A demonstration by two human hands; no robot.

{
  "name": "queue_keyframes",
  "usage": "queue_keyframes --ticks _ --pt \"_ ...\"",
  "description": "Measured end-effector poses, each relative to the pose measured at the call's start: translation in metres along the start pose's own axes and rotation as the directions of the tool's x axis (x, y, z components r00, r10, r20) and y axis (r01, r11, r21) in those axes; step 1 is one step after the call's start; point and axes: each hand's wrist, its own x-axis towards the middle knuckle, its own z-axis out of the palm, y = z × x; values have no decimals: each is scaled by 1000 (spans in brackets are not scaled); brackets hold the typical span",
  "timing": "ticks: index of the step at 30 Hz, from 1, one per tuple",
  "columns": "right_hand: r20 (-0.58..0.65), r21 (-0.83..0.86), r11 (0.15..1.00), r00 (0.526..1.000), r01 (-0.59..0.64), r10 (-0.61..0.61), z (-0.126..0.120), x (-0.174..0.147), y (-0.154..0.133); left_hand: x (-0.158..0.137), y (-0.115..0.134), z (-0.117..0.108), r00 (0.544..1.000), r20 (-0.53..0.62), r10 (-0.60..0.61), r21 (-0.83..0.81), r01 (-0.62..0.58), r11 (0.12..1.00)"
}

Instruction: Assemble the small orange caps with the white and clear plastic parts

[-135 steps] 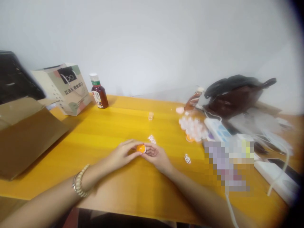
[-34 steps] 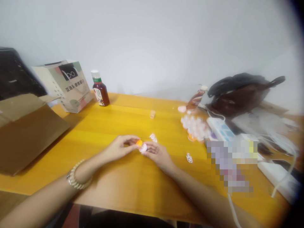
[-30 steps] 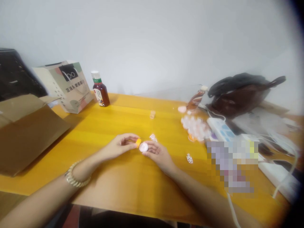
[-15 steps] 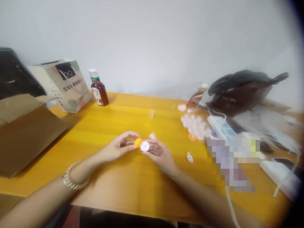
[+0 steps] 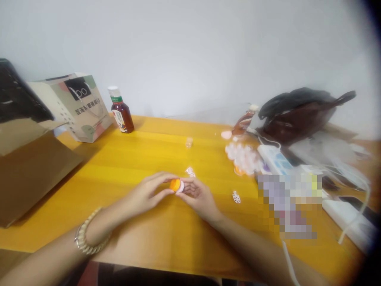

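Over the middle of the table, my left hand (image 5: pixel 150 194) pinches a small round orange lid (image 5: pixel 174 185) between thumb and fingers. Pressed against its right side is a small round white tub (image 5: pixel 181 186), gripped by my right hand (image 5: pixel 200 199). The two pieces touch face to face; whether they are fastened I cannot tell. Just beyond the fingertips lie small white cut-out pieces (image 5: pixel 189 171). Another white cut-out (image 5: pixel 236 197) is flat on the table to the right of my right hand.
A small clear cup (image 5: pixel 189 142) stands farther back. Several small round tubs (image 5: pixel 242 157) cluster at right, near a tilted bottle (image 5: pixel 245 122), a dark bag (image 5: pixel 300 117) and white cables. At left are a brown paper bag (image 5: pixel 35 171), a printed bag (image 5: pixel 85 113) and a red-brown bottle (image 5: pixel 122 115).
The orange lid and the white tub have come together; before, they sat side by side with the tub's round face showing. The view has shifted slightly.
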Motion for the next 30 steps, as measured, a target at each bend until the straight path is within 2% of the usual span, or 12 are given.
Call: queue_keyframes --ticks 4,12,21,30 --pt "27 7 1000 1000 7 -7 1 0 -1 -1 1 -1 999 21 27 56 -28 998" --pt "29 -42 999 1000 -3 4 0 -1 2 -2 -2 3 1000 17 0 69 -2 998" --pt "32 27 998 998 -49 48 2 -1 1 -3 -3 3 999 45 11 80 -14 997" --pt "53 59 994 995 -89 86 4 -2 -3 -3 -5 3 995 73 74 70 -79 994"
